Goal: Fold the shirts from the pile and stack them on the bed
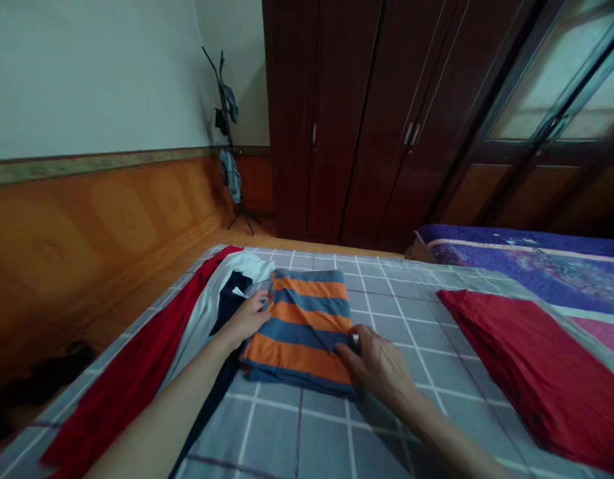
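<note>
One striped garment (304, 313) between left fingers (259, 301) and right fingers (347, 354)

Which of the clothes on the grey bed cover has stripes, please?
The folded orange-and-blue-grey garment, between the left hand and right hand. The white cloth, dark cloth, left red cloth and right red cloth show no stripes.

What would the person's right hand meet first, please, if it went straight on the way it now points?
The right hand would most likely meet the folded striped garment first: it points up and left in the picture, and seems to touch the garment's right edge, though depth is unclear.
</note>
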A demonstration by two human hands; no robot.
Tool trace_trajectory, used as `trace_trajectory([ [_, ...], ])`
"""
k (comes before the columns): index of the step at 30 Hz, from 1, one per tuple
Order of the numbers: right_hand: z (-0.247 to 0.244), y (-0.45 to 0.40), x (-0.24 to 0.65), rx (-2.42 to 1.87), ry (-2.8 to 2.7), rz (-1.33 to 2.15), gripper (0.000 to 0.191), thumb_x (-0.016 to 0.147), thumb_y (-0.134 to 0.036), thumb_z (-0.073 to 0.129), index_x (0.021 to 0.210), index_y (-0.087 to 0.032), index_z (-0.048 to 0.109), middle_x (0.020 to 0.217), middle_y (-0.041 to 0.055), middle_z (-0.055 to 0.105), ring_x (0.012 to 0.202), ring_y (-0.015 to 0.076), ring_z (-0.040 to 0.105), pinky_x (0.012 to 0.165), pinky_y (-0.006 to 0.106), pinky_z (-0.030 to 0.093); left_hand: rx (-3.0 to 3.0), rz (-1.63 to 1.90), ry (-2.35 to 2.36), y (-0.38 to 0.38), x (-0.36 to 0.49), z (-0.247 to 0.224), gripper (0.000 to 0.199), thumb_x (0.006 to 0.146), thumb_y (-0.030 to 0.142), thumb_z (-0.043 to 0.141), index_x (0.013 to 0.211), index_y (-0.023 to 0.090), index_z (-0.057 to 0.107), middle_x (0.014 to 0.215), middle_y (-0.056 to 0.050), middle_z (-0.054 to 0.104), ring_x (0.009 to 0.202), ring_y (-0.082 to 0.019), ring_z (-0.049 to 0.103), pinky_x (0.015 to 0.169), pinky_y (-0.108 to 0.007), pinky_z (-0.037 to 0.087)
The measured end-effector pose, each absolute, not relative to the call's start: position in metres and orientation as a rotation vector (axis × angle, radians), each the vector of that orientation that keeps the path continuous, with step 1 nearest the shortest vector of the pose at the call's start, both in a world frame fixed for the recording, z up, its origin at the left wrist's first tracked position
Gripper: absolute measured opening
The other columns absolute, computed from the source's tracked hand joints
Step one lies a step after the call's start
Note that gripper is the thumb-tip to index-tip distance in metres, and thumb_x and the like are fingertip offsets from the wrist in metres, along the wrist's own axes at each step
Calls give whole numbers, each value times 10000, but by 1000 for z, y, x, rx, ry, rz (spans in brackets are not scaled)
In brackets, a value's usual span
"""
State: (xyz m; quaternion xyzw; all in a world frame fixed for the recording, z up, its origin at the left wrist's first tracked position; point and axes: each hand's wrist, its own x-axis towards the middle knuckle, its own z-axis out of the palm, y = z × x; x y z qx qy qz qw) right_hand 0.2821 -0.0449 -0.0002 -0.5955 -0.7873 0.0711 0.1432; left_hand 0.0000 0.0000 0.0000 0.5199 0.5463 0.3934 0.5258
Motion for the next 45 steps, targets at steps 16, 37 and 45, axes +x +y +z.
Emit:
trace_trajectory([
  [16, 34, -77, 253, -1596, -2729, -23, 228, 809, -32, 451, 859, -166, 629, 880, 80, 627, 782, 224, 607, 568, 302, 360, 1297, 939, 1328, -7, 11, 5, 610, 696, 88, 552, 1278, 177, 393, 1022, -73, 656, 813, -195, 678, 696, -297, 545],
  [37, 36, -38, 284, -1969, -2261, 341, 352, 868, -465, 497, 932, -152, 645, 831, 144, 693, 830, 305, 646, 617, 315, 371, 1946, 312, 1961, -15, 8, 15, 547, 772, 445, 570, 1238, 188, 443, 1175, -154, 612, 1089, -371, 571, 865, -451, 439],
  [45, 34, -34, 282, -1983, -2032, 752, 67, 724, -202, 533, 661, -184, 545, 633, 32, 628, 605, 165, 615, 489, 228, 346, 1853, 509, 1698, -13, 15, 10, 542, 737, 276, 559, 1243, 146, 414, 1226, -120, 576, 981, -208, 625, 840, -268, 462],
])
